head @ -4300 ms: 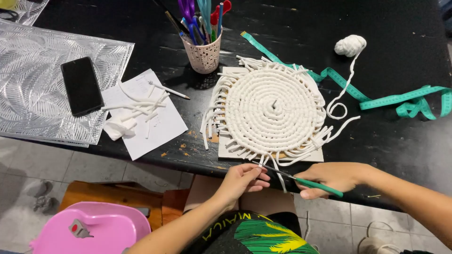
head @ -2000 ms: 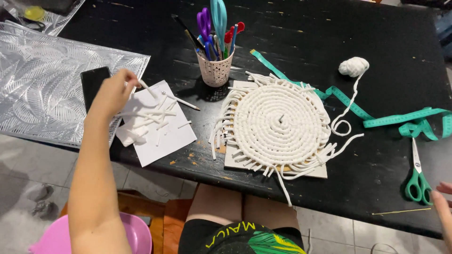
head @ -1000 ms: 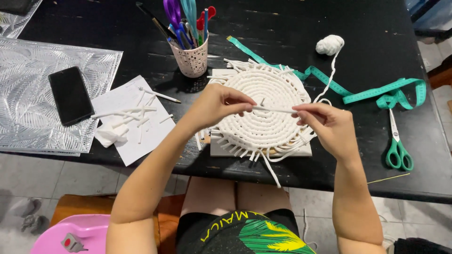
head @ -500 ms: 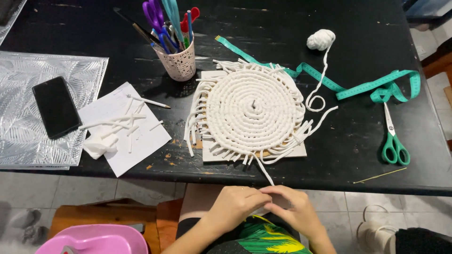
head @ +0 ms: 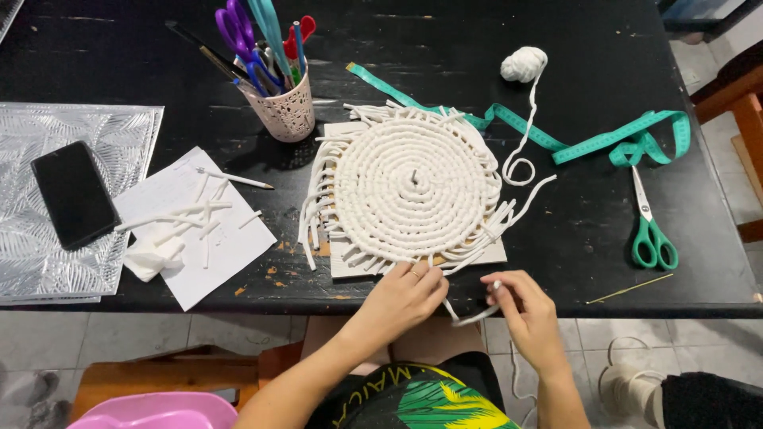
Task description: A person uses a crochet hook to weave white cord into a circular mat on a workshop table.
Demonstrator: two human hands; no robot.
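Note:
A round coiled mat of white cord (head: 413, 187) lies on a pale square board (head: 485, 254) on the black table (head: 119, 63), with loose cord ends fringing its edge. My left hand (head: 405, 298) rests on the mat's near rim, fingers pinching a fringe strand there. To its right, my right hand (head: 528, 310) pinches a short white cord piece (head: 477, 315) at the table's front edge. The cord runs between both hands.
A ball of white cord (head: 523, 63) and a teal measuring tape (head: 588, 139) lie behind the mat. Green scissors (head: 652, 230) and a thin stick (head: 628, 288) lie right. A cup of tools (head: 278, 103), paper with cut cords (head: 195, 230), and a phone (head: 73, 193) sit left.
Both hands rose from my lap to the mat's near edge. The left hand now holds the fringe and the right holds a cord piece. Earlier, the scissors were set down at the right.

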